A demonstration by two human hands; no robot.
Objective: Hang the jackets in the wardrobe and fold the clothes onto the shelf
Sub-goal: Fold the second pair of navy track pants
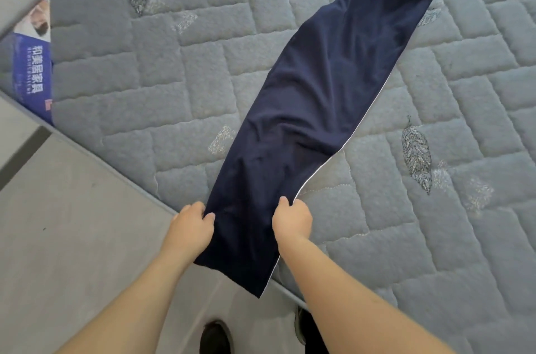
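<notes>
A long dark navy garment (pixel 316 98), folded lengthwise into a narrow strip, lies stretched across the grey quilted mattress (pixel 150 86), its far end bunched at the top right. Its near end hangs over the mattress edge towards me. My left hand (pixel 190 226) pinches the garment's left edge near that end. My right hand (pixel 291 218) grips the right edge, where a thin white seam shows. Both hands hold the cloth at about the same height, roughly a hand's width apart.
The mattress fills most of the view, with leaf patterns stitched on it. A blue printed label (pixel 33 75) sits at its left side. Grey floor (pixel 58 223) lies at the lower left, and my dark shoes (pixel 216 336) stand by the mattress edge.
</notes>
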